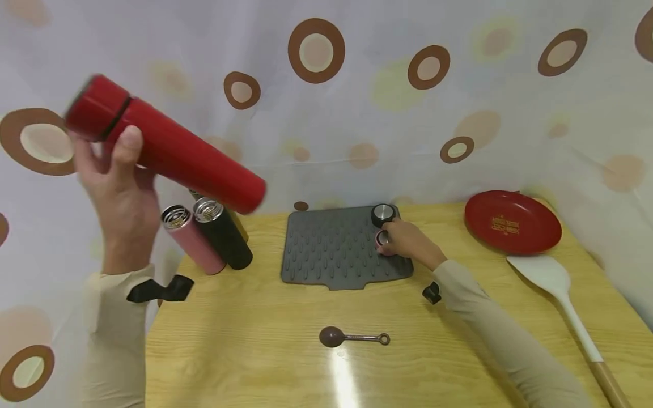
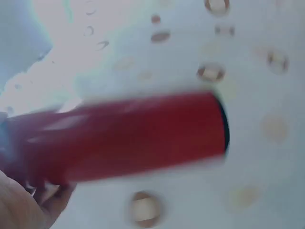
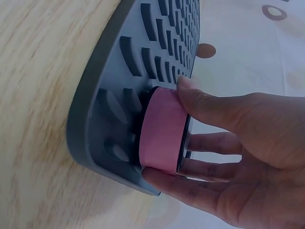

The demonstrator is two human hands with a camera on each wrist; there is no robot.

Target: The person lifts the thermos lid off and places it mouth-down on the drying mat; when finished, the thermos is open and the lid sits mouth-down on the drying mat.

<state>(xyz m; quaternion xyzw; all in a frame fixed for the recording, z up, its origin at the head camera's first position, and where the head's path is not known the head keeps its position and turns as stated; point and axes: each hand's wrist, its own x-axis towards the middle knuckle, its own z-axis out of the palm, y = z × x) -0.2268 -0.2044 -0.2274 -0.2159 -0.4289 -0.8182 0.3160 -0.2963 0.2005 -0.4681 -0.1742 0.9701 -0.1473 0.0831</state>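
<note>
My left hand holds a red thermos flask up in the air at the left, its fingers round the end near the capped top. The flask is tilted, cap at the upper left; it is blurred in the left wrist view. My right hand grips a pink bottle lid by its sides. That lid rests on the front right part of a grey ridged drying mat. Just behind it on the mat is a black lid with a silvery top.
Below the red flask stand a lidless pink flask, a lidless black flask and another one partly hidden behind. A brown spoon lies in front of the mat. At the right are a red plate and a white spatula.
</note>
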